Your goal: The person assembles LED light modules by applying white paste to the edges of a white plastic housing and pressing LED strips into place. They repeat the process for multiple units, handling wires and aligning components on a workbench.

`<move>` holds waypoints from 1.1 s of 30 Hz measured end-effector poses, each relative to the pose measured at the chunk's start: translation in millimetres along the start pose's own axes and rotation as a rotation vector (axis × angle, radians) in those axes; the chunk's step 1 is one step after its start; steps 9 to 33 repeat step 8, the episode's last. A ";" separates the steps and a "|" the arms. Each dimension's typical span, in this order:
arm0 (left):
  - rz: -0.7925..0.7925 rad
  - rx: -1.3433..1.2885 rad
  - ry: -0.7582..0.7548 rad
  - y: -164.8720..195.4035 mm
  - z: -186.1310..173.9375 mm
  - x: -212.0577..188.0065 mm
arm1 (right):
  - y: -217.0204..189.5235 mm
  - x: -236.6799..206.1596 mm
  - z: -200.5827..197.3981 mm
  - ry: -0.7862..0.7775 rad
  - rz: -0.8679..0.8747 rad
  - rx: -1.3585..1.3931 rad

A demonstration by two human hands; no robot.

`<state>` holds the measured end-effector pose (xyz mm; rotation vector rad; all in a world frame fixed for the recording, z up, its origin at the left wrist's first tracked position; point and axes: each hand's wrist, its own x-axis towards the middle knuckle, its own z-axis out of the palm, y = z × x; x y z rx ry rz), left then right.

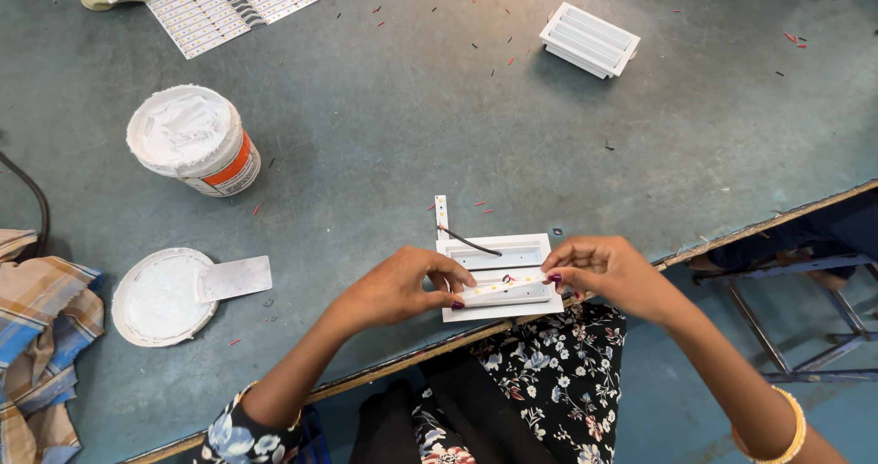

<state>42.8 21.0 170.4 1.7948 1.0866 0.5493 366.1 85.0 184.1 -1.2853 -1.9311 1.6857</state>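
Head view: a person seated at the near edge of a grey-green worktop [439, 126], looking down on both hands.
Left hand [402, 286]: fingers curled and pinched on the left end of a narrow LED strip [501, 289].
Right hand [599, 267]: fingers closed in a pinch on the right end of the same strip.
LED strip: held lengthwise over the lower channel of a white rectangular housing [498, 277], which lies at the worktop's near edge.
Black wire [468, 241]: runs across the housing's upper left corner.
Second housing [590, 39]: far right, well apart.
Paste tub [195, 141]: open, left of centre; its lid [160, 298] lies nearer, with a flat card [235, 278] resting on it.
LED panels [229, 2]: far left corner.
Checked cloth [41, 336]: left edge.
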 end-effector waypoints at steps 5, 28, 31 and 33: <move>-0.111 0.107 0.210 13.6 19.4 -11.6 | 8.1 -13.0 16.8 0.185 -0.260 -0.459; -0.170 0.148 0.253 22.5 25.7 -16.8 | 12.3 -20.1 26.1 0.262 -0.391 -0.578; -0.170 0.148 0.253 22.5 25.7 -16.8 | 12.3 -20.1 26.1 0.262 -0.391 -0.578; -0.170 0.148 0.253 22.5 25.7 -16.8 | 12.3 -20.1 26.1 0.262 -0.391 -0.578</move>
